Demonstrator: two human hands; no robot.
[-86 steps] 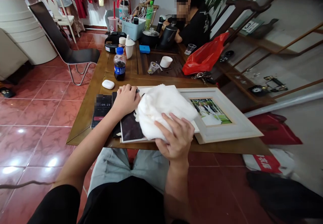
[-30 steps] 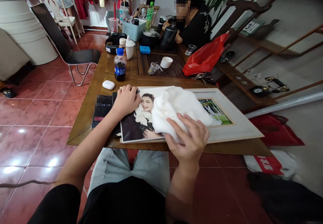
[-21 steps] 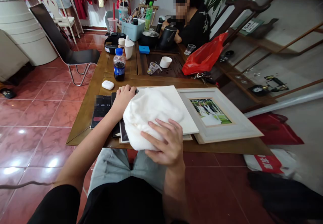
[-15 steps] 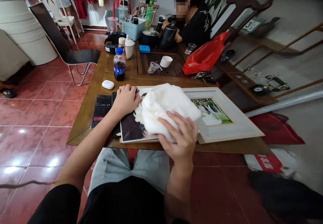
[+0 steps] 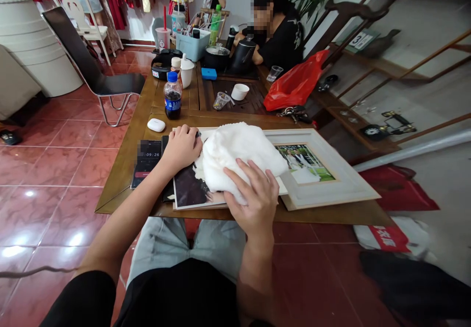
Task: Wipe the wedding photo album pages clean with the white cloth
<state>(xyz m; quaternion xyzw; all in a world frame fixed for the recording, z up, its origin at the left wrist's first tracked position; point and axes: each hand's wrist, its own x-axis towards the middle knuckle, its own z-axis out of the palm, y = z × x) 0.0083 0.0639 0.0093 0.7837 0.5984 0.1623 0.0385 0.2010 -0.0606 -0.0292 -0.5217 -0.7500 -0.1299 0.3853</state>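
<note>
A thick white cloth (image 5: 239, 145) lies bunched over a large photo print (image 5: 189, 188), covering its middle. My right hand (image 5: 253, 194) is on the cloth's near right part, fingers curved over the folds. My left hand (image 5: 183, 145) rests at the print's upper left, its bent fingers pressing on the print; a small dark spot shows by the fingertips. Under the cloth's left edge, a pale ragged patch shows on the print. To the right, a white picture frame (image 5: 342, 184) holds a smaller outdoor photo (image 5: 305, 162), partly hidden by the cloth.
Left of the print lie a phone (image 5: 147, 162) and a white earbud case (image 5: 156, 125). Behind stand a cola bottle (image 5: 172, 96), a white bowl (image 5: 240, 92) and a red plastic bag (image 5: 294, 84). A person (image 5: 281, 32) sits at the far side.
My right hand and the white cloth have shifted slightly left, uncovering a bit of the print's right edge. My left hand stays in place on the print.
</note>
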